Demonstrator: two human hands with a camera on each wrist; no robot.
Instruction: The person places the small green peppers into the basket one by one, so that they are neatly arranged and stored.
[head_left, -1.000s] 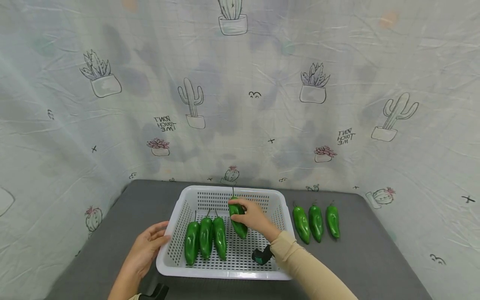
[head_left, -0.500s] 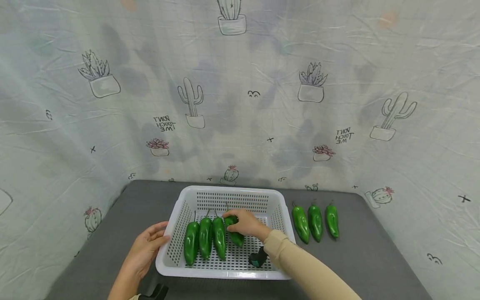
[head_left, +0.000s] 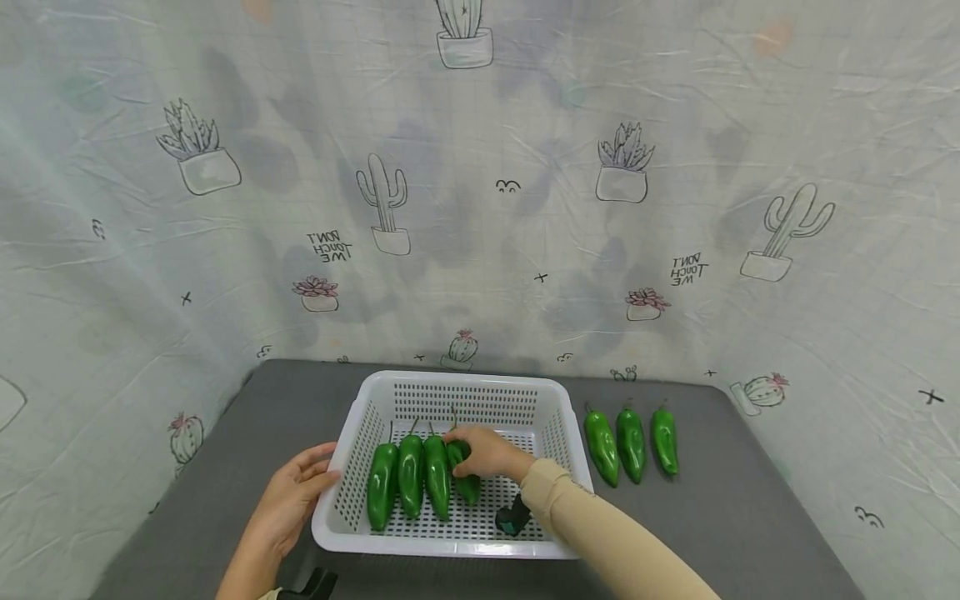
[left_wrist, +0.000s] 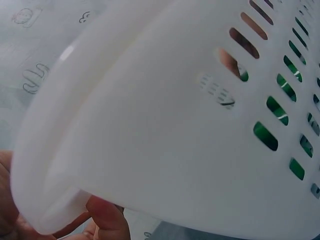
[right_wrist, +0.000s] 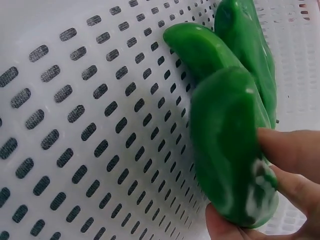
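Note:
Inside a white perforated plastic basket [head_left: 442,547], my right hand [head_left: 486,452] grips a green chili pepper [head_left: 468,490] between thumb and fingers. The held pepper [right_wrist: 222,140] fills the middle of the right wrist view, close over the basket floor and overlapping its neighbour. To its left, three more peppers lie side by side, stems pointing away: a left one [head_left: 382,487], a middle one [head_left: 411,477] and a right one [head_left: 437,477]. My left hand [head_left: 288,492] holds the basket's left rim; in the left wrist view its fingers [left_wrist: 107,220] show below the rim [left_wrist: 37,200].
Right of the basket, three further green peppers [head_left: 632,446] lie in a row on the dark grey table [head_left: 720,517]. A pale curtain [head_left: 495,233] printed with cacti stands behind. A black wrist device [head_left: 513,517] sits below my right wrist, over the basket.
My right hand has moved left and slightly down with its pepper, bringing it beside the row of three. The left hand and the basket have stayed in place.

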